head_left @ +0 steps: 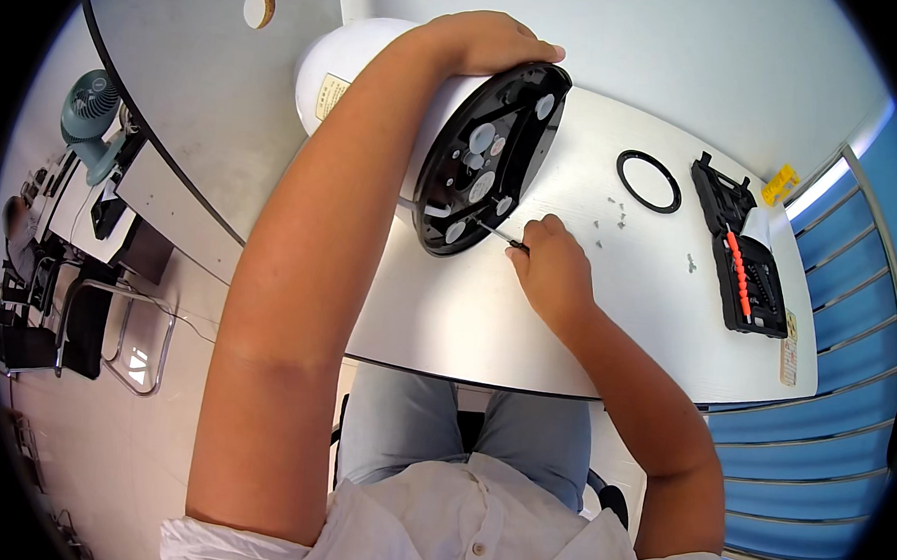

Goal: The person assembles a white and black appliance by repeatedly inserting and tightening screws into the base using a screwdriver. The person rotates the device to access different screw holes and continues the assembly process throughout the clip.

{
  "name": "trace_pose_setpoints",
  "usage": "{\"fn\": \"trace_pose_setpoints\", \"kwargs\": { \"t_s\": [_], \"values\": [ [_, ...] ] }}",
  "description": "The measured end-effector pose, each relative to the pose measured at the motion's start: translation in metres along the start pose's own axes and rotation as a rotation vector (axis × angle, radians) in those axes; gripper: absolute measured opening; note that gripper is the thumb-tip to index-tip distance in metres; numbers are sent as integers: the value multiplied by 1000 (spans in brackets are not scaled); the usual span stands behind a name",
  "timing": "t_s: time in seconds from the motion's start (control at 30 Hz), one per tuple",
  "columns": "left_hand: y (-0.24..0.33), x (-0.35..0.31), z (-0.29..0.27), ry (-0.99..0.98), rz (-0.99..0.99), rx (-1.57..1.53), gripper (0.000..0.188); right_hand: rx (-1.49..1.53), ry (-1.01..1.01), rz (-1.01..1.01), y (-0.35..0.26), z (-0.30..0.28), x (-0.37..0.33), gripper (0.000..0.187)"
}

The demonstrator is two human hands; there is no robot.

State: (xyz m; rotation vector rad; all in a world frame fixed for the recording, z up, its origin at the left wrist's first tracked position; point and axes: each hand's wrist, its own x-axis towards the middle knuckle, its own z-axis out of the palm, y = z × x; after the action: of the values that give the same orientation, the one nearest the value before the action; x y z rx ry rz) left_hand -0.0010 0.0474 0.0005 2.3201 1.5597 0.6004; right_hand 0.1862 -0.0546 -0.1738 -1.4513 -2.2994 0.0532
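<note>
A white rounded appliance (446, 100) lies tipped on its side on the table, its black base (516, 113) turned towards the right. Several round pale feet and discs show on that base. My left hand (489, 42) holds the appliance from above, at the rim of the base; its fingers are partly hidden. In my right hand (552, 265) is a screwdriver (499, 233), gripped by its dark handle. Its thin shaft points into the lower part of the base, near a round foot. Whether the tip sits in a screw is too small to tell.
On the white table (467, 321) lie a black ring (649, 182), several small screws (621, 216) and an open black tool case (740, 253) holding an orange-red flexible shaft (739, 273). A yellow item (780, 183) stands behind the case. Metal railings (836, 347) line the right; a green fan (90, 114) stands far left.
</note>
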Motion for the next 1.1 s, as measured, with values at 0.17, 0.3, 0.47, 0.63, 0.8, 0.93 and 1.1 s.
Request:
{"fn": "trace_pose_setpoints", "kwargs": {
  "t_s": [0.17,0.3,0.47,0.63,0.8,0.93,1.1],
  "values": [
    [-3,9,2,43,82,73,63,-220,208,-161,-2,13,-5,24],
    [-3,19,2,-17,89,77,65,313,-271,301,4,-6,17,30],
    [-2,7,0,36,71,-44,61,449,-359,265,7,-19,22,26],
    [-5,11,2,53,73,-44,60,132,-17,30,0,-6,-2,12],
    [-5,14,-1,0,91,83,67,-264,137,-203,6,7,-7,17],
    [-4,14,-2,-24,102,-1,61,-285,210,-261,7,11,-10,11],
    [-4,6,-4,-36,77,-41,61,137,-82,96,-2,2,-1,16]
  ]
}}
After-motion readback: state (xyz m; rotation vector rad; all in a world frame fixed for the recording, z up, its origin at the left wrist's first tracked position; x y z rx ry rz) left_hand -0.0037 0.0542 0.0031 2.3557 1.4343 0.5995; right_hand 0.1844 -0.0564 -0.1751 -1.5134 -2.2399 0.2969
